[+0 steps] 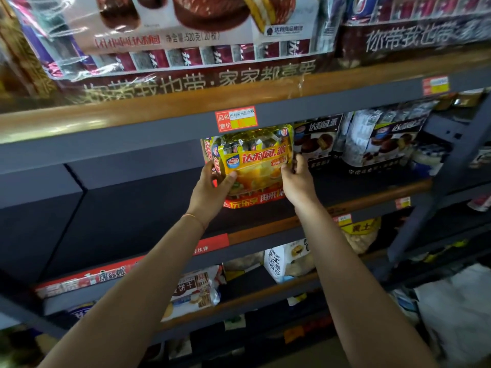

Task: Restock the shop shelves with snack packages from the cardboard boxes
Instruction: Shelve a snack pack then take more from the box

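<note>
A yellow snack bag with red lettering stands upright on the dark middle shelf, just under a red price tag. My left hand grips its left edge, thumb across the front. My right hand holds its right edge, fingers curled round the side. A second similar bag shows behind its left edge. No cardboard box is in view.
Dark chocolate-pie bags and more stand to the right on the same shelf. Large pie packs fill the shelf above. Lower shelves hold biscuit bags and a white bag. A grey upright post stands at right.
</note>
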Action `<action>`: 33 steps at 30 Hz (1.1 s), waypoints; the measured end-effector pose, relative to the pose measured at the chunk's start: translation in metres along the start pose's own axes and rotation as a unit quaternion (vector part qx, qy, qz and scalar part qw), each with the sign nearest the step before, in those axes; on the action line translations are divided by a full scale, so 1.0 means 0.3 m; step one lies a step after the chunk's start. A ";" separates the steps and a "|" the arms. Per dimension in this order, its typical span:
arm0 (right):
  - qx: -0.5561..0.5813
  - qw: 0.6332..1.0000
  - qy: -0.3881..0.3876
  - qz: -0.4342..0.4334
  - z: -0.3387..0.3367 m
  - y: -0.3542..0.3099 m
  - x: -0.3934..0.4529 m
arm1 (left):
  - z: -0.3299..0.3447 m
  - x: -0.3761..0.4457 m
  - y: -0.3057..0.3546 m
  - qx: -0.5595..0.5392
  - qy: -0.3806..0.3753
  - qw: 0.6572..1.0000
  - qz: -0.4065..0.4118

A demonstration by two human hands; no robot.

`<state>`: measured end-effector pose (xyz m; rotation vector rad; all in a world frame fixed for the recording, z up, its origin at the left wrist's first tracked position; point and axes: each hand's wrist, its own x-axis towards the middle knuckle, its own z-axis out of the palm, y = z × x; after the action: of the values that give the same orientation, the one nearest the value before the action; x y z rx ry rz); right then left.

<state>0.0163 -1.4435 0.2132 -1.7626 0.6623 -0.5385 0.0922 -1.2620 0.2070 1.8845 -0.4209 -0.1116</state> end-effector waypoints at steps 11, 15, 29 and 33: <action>-0.020 1.000 0.005 -0.005 0.010 0.007 0.004 | 0.017 0.028 -0.017 -0.046 -0.047 0.998 0.009; -0.005 0.998 0.060 -0.010 0.021 0.023 -0.011 | 0.021 0.015 -0.017 -0.043 -0.035 0.998 0.007; -0.058 0.959 0.005 -0.277 0.320 -0.085 -0.526 | -0.448 -0.383 -0.089 0.074 0.033 0.989 0.127; -0.099 0.924 -0.095 -0.356 0.631 -0.169 -0.817 | -0.820 -0.652 -0.250 0.201 0.046 0.968 0.143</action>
<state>-0.0324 -1.1338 0.2033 -2.2079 -0.0932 -0.7914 -0.0037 -0.9535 0.1987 2.1900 -0.6851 0.2736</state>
